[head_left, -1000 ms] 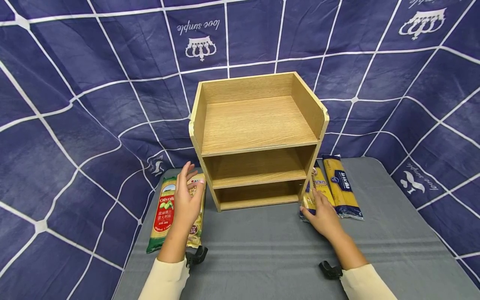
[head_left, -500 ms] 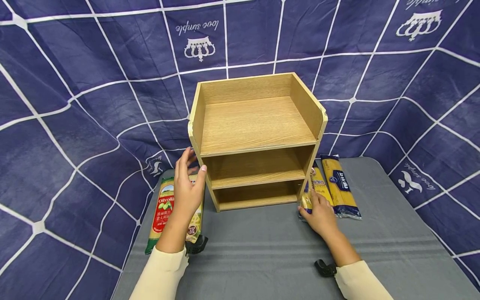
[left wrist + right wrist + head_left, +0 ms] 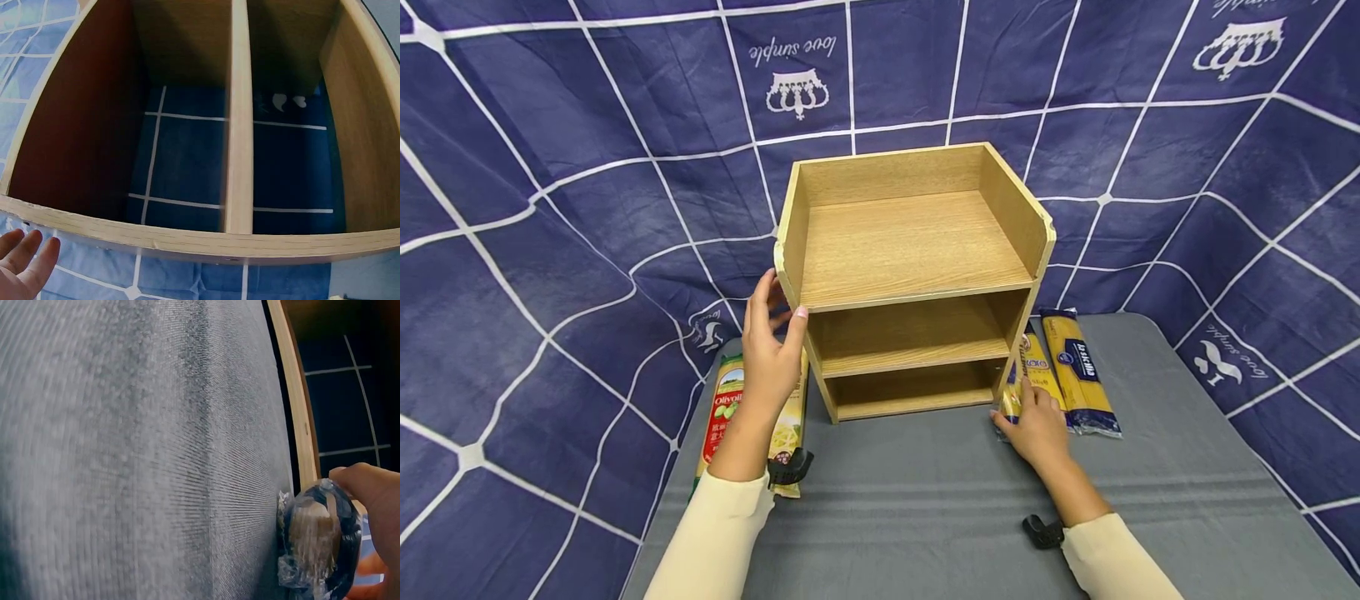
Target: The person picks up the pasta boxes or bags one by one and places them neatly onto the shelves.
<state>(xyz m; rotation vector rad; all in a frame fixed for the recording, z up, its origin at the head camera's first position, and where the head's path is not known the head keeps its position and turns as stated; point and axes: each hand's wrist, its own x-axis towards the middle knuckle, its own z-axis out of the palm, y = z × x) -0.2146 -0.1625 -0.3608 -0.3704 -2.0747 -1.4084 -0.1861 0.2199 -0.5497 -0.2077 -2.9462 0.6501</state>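
Observation:
A wooden shelf unit (image 3: 917,242) with an open-topped tray and two compartments stands in the middle. My left hand (image 3: 772,358) is at its left side panel, thumb by the front edge and fingers along the outer face; the left wrist view shows those fingertips (image 3: 44,262) loosely bent beside the panel. By the unit's right side, my right hand (image 3: 1041,429) grips the near end of a yellow-and-blue spaghetti pack (image 3: 1036,362). In the right wrist view its crinkled clear end (image 3: 312,537) sits between thumb and fingers, close to the wooden edge.
Another spaghetti pack (image 3: 1078,375) lies right of the gripped one. At the left, a red-and-green pasta pack (image 3: 722,408) and a yellow pack (image 3: 788,425) lie partly under my left forearm. Blue checked cloth (image 3: 625,167) surrounds the grey table (image 3: 910,500).
My left hand has moved up and forward from over the left packs to the shelf's side panel. The right hand stays at the spaghetti pack, shifted very slightly left.

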